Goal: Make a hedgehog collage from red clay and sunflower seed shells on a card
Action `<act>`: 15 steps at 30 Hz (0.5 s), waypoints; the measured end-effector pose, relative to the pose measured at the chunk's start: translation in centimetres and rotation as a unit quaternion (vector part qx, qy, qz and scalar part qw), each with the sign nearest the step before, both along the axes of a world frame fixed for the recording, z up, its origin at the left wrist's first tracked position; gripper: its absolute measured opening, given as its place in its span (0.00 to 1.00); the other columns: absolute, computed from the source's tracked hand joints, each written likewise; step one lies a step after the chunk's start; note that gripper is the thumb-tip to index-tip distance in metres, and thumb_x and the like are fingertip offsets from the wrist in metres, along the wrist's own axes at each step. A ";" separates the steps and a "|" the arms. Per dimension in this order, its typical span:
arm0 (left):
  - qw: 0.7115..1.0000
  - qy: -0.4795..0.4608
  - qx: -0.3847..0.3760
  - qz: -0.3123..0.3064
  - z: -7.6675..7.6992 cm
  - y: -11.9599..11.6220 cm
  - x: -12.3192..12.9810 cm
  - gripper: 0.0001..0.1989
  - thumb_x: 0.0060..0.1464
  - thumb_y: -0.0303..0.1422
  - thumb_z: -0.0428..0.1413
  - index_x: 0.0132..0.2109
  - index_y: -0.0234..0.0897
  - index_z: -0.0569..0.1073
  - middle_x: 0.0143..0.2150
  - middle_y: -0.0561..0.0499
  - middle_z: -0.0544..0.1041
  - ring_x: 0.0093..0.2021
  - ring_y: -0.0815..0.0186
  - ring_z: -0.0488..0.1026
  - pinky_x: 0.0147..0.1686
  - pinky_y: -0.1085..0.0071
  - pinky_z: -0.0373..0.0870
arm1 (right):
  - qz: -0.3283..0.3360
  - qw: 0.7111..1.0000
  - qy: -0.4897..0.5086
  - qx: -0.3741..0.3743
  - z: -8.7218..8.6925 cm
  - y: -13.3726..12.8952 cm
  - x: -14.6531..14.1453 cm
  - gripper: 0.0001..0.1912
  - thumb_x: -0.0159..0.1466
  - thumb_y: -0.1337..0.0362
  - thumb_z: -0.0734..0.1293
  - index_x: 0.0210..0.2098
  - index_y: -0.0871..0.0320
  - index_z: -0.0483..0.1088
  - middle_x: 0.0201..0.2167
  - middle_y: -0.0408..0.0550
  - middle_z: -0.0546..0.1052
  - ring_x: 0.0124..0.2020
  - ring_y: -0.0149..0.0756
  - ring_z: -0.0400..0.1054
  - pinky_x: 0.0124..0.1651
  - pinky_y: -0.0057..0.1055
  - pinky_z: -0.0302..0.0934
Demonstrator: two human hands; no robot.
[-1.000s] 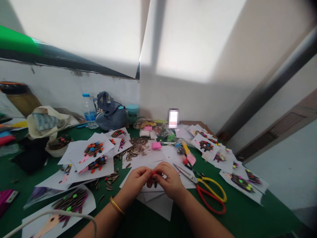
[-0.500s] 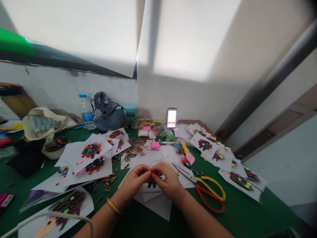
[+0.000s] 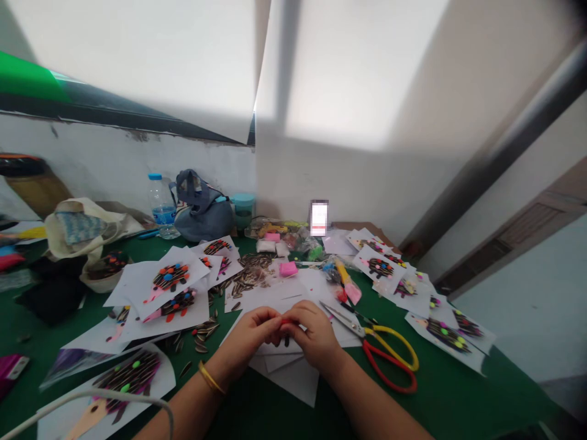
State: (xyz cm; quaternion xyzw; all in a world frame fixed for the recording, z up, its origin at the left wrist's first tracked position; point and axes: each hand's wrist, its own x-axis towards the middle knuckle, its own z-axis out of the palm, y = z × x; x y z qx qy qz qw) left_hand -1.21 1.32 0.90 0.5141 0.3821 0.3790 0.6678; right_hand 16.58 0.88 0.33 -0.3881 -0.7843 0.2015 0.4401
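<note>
My left hand [image 3: 257, 330] and my right hand [image 3: 308, 327] meet over a small stack of white paper [image 3: 293, 379], fingers closed together. Between their fingertips shows a bit of red modelling clay [image 3: 286, 321], mostly covered by the fingers. Dark marks of a picture on the top sheet peek out just under the hands; the rest of it is hidden. To the right of my right hand lie scissors [image 3: 389, 354] with one yellow and one red handle loop, blades pointing toward the hands. A yellow bangle circles my left wrist.
Sunflower seeds [image 3: 250, 272] lie heaped behind the hands, with pink clay [image 3: 288, 269] beside them. Hedgehog pictures on paper [image 3: 169, 278] spread left and right [image 3: 380, 266]. Along the wall stand a water bottle [image 3: 162, 208], a blue bag [image 3: 202, 211] and a phone [image 3: 319, 219]. A pale cable [image 3: 137, 400] crosses the lower left.
The fingers have shifted slightly around the red clay, which now looks flatter and wider between them. Less of the dark picture shows below the hands. Everything else stays put.
</note>
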 end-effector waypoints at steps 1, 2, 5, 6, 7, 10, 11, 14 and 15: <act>1.000 0.010 0.004 -0.010 0.0 0.0 0.0 0.16 0.54 0.44 0.58 0.32 0.34 0.75 0.24 0.54 0.70 0.27 0.70 0.64 0.29 0.74 0.58 | -0.006 1.000 -0.003 0.013 -0.1 0.0 0.1 0.11 0.66 0.56 0.66 0.35 0.55 0.77 0.28 0.46 0.74 0.34 0.36 0.68 0.38 0.31 0.62; 1.000 0.021 0.006 -0.020 0.1 0.0 -0.1 0.17 0.55 0.45 0.57 0.32 0.33 0.76 0.24 0.54 0.70 0.26 0.70 0.63 0.28 0.74 0.58 | -0.010 1.000 -0.009 0.028 -0.2 0.0 0.1 0.12 0.66 0.55 0.66 0.36 0.55 0.77 0.28 0.47 0.74 0.33 0.37 0.68 0.38 0.32 0.61; 0.998 0.053 0.008 -0.038 0.3 0.1 -0.3 0.19 0.52 0.47 0.58 0.31 0.33 0.76 0.24 0.54 0.71 0.25 0.71 0.62 0.27 0.74 0.57 | -0.007 0.997 -0.041 0.066 -0.4 -0.1 0.2 0.13 0.66 0.53 0.66 0.36 0.54 0.78 0.29 0.48 0.75 0.33 0.37 0.67 0.38 0.32 0.61; 0.997 0.061 0.011 -0.038 0.3 0.2 -0.4 0.19 0.51 0.47 0.59 0.31 0.33 0.75 0.24 0.54 0.70 0.24 0.71 0.62 0.27 0.74 0.57 | -0.002 0.996 -0.050 0.071 -0.4 -0.1 0.1 0.14 0.66 0.53 0.65 0.35 0.54 0.78 0.29 0.48 0.75 0.33 0.37 0.67 0.38 0.32 0.61; 0.997 0.068 0.015 -0.037 0.4 0.2 -0.5 0.18 0.50 0.47 0.60 0.31 0.33 0.75 0.24 0.54 0.70 0.24 0.71 0.62 0.27 0.74 0.57 | 0.001 0.996 -0.057 0.072 -0.3 -0.1 0.1 0.14 0.66 0.53 0.65 0.35 0.55 0.78 0.29 0.48 0.75 0.33 0.37 0.68 0.38 0.32 0.61; 0.995 0.089 0.024 -0.032 0.4 0.3 -0.8 0.18 0.50 0.46 0.61 0.30 0.33 0.74 0.23 0.55 0.70 0.24 0.71 0.62 0.26 0.74 0.56 | 0.005 0.995 -0.064 0.082 -0.2 -0.1 0.0 0.14 0.67 0.54 0.64 0.35 0.55 0.78 0.29 0.49 0.76 0.33 0.36 0.68 0.38 0.32 0.61; 0.995 0.095 0.025 -0.029 0.4 0.4 -0.8 0.17 0.50 0.45 0.61 0.30 0.33 0.73 0.23 0.55 0.70 0.24 0.71 0.61 0.26 0.74 0.55 | 0.005 0.994 -0.061 0.086 -0.2 -0.1 0.1 0.14 0.66 0.54 0.65 0.36 0.56 0.78 0.29 0.49 0.76 0.32 0.36 0.68 0.37 0.32 0.61; 0.996 0.084 0.024 -0.018 0.2 0.5 -0.9 0.15 0.50 0.42 0.61 0.28 0.34 0.72 0.22 0.56 0.69 0.23 0.72 0.59 0.25 0.75 0.53 | -0.002 0.998 -0.021 0.057 -0.3 0.0 0.3 0.11 0.65 0.56 0.67 0.34 0.56 0.77 0.28 0.47 0.76 0.32 0.36 0.69 0.37 0.31 0.62; 0.997 0.068 0.024 -0.006 0.2 0.6 -1.0 0.14 0.50 0.41 0.61 0.28 0.34 0.71 0.22 0.57 0.68 0.23 0.73 0.59 0.25 0.75 0.53 | -0.016 0.999 0.009 0.031 -0.4 0.1 0.5 0.11 0.65 0.57 0.67 0.34 0.56 0.77 0.28 0.47 0.76 0.32 0.36 0.69 0.37 0.31 0.62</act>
